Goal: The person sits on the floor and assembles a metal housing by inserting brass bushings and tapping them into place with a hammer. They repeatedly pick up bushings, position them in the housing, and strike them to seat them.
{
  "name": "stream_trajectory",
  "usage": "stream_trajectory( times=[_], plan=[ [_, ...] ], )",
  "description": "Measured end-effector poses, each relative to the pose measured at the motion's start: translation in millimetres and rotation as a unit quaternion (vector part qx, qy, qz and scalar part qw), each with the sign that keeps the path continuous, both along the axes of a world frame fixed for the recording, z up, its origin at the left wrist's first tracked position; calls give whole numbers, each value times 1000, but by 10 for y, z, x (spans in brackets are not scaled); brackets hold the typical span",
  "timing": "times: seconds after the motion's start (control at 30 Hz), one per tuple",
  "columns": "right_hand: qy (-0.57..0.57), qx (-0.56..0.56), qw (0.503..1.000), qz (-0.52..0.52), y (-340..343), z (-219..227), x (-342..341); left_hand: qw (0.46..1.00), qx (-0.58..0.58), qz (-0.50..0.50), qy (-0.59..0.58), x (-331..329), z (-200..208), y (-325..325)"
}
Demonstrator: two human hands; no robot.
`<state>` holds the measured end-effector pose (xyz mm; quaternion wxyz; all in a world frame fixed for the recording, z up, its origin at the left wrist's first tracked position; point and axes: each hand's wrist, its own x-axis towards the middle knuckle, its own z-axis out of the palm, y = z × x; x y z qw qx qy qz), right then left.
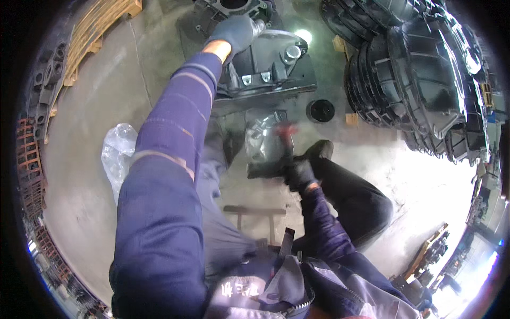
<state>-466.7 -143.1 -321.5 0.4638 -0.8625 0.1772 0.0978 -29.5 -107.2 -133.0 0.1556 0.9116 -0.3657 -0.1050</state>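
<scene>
At the far middle stands a large black moulded part point(252, 66) with a round opening on top and a pale round fitting on its right side. My left hand point(236, 33), in a dark glove, reaches over its top with the fingers closed on its upper rim. Lower down, my right hand point(300, 174), gloved as well, is wrapped round the dark handle of what looks like a hammer point(287, 131); its red head is smeared by motion. Beneath and beside that head, a clear plastic bag point(261, 139) with small pieces in it lies between my feet.
A black round cap point(320, 110) lies on the floor right of the bag. Crumpled clear plastic point(118, 151) is at the left. Stacked black ribbed shells point(419, 80) stand at the far right. A wooden pallet point(95, 37) is at the far left. Between my legs is a metal frame point(255, 211).
</scene>
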Motion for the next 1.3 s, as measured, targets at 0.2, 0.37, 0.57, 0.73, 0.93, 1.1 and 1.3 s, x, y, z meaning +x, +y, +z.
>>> stream_trajectory(
  times=[0.2,0.37,0.57,0.73,0.93,1.1,1.3],
  plan=[
    [-234,22,943,-235,-1102,3060,930,1000,1,5,3,0,60,1],
    [-433,-180,837,-284,-1176,3614,1445,1000,26,-1,10,12,57,-18],
    [13,-281,952,-119,-1318,2280,1278,999,25,-20,23,25,92,-7],
    [-241,-295,917,-119,-1868,3397,1411,1000,12,-6,7,10,104,-4],
    [-380,-365,817,-234,-1143,3182,1611,999,25,-5,37,-9,113,-7],
    [48,-371,926,-56,-1586,2177,1293,1000,2,-22,5,-42,76,-32],
    [-298,-496,815,-26,-1869,3798,1649,1000,12,-11,10,-25,45,5]
  ],
)
